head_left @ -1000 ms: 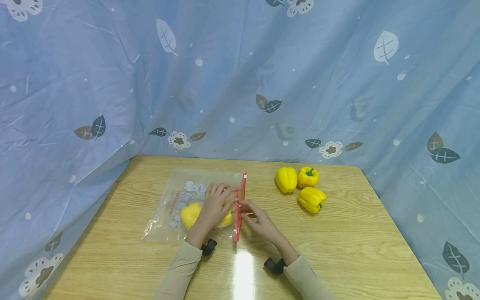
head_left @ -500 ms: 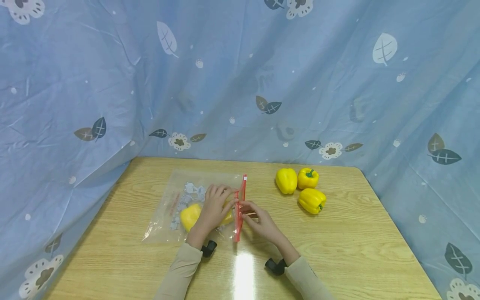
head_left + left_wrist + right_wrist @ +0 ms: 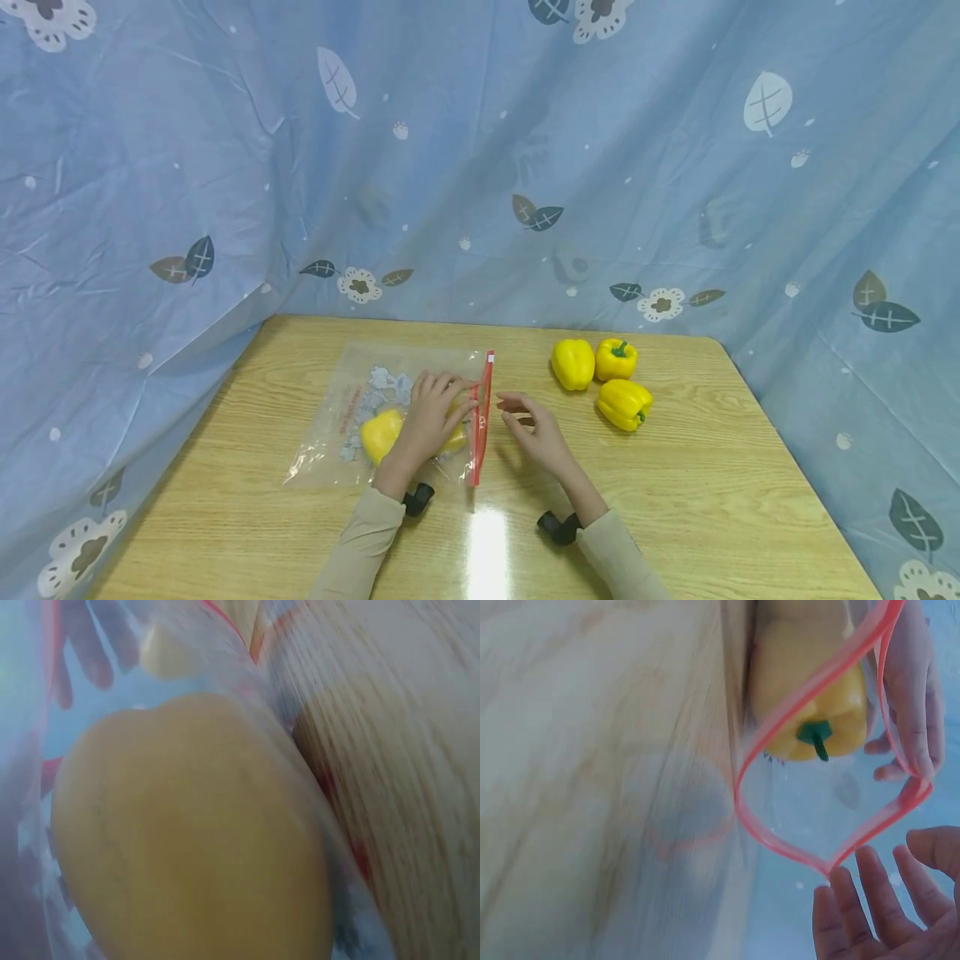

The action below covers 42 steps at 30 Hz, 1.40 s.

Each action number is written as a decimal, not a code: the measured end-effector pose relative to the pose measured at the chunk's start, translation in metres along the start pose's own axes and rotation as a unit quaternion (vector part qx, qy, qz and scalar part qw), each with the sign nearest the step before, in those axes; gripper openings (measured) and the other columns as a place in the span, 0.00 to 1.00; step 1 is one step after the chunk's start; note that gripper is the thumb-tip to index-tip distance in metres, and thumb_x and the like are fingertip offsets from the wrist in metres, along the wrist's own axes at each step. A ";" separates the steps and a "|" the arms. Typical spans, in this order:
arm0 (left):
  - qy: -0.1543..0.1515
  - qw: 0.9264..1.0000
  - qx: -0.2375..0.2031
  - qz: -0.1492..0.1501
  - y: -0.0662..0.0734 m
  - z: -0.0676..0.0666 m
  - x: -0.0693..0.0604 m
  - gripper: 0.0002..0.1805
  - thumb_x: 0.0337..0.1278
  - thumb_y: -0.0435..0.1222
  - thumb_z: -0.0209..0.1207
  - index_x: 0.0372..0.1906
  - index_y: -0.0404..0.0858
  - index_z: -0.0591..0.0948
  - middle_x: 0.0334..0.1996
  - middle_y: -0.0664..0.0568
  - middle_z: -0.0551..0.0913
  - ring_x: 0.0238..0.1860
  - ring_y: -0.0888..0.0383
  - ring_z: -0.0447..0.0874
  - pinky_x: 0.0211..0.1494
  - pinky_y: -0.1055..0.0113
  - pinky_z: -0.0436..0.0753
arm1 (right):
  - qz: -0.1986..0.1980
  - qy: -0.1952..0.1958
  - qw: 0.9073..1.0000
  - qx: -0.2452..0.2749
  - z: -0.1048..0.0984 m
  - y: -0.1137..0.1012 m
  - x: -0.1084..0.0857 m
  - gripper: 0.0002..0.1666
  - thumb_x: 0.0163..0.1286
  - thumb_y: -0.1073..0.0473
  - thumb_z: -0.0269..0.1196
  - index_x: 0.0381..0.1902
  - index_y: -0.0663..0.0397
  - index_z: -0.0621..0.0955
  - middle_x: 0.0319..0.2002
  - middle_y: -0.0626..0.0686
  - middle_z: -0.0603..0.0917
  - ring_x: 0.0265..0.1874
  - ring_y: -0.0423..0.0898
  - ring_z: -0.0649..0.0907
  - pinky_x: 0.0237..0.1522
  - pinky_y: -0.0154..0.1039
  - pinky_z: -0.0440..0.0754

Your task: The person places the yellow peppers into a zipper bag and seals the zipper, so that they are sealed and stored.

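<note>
A clear zip bag lies on the table, its red-edged mouth facing right. Inside is a yellow bell pepper, partly behind my left arm; a second one with a green stem sits nearer the mouth. My left hand reaches over the bag and pinches the upper red edge, so the mouth gapes in the right wrist view. My right hand hovers just right of the mouth, apart from it, fingers loosely bent and holding nothing. Yellow pepper skin fills much of the left wrist view.
Three more yellow bell peppers, one lying on its side, one at the left and one upright, are grouped at the back right of the wooden table. A blue patterned curtain hangs behind the table.
My right hand has let go of the bag's red edge and moved a little to the right. My left hand stays in place on the bag.
</note>
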State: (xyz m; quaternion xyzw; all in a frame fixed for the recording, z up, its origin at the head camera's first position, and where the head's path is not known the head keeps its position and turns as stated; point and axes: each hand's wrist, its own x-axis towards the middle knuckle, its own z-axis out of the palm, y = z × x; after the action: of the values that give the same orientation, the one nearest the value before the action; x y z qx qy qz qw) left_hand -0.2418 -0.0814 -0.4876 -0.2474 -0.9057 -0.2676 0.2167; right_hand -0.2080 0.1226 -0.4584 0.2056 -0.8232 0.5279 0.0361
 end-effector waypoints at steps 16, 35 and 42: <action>0.004 1.000 -0.004 0.004 -0.001 0.004 -0.001 0.17 0.62 0.49 0.53 0.53 0.50 0.77 0.48 0.56 0.77 0.48 0.56 0.68 0.68 0.44 0.51 | -0.015 0.131 0.990 -0.052 -0.013 0.058 0.011 0.26 0.65 0.62 0.60 0.60 0.55 0.70 0.55 0.62 0.70 0.54 0.62 0.69 0.51 0.60 0.71; 0.008 1.000 0.001 0.012 0.000 0.006 -0.003 0.17 0.61 0.48 0.54 0.53 0.49 0.78 0.47 0.54 0.77 0.49 0.54 0.69 0.65 0.41 0.55 | 0.027 0.239 0.957 -0.161 -0.035 0.076 0.036 0.32 0.61 0.59 0.65 0.61 0.56 0.67 0.58 0.64 0.65 0.58 0.61 0.63 0.57 0.56 0.59; 0.004 1.000 0.000 0.012 0.000 0.006 -0.001 0.17 0.63 0.49 0.52 0.53 0.49 0.78 0.47 0.54 0.77 0.49 0.55 0.69 0.66 0.41 0.54 | 0.061 0.268 0.943 -0.186 -0.042 0.080 0.047 0.32 0.61 0.60 0.64 0.61 0.56 0.67 0.60 0.65 0.63 0.61 0.62 0.61 0.60 0.57 0.58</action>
State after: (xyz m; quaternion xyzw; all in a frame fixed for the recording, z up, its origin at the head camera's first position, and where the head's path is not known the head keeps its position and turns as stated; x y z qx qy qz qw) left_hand -0.2421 -0.0783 -0.4929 -0.2574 -0.9017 -0.2663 0.2231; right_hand -0.2877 0.1743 -0.4952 -0.0048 -0.8776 0.4025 0.2605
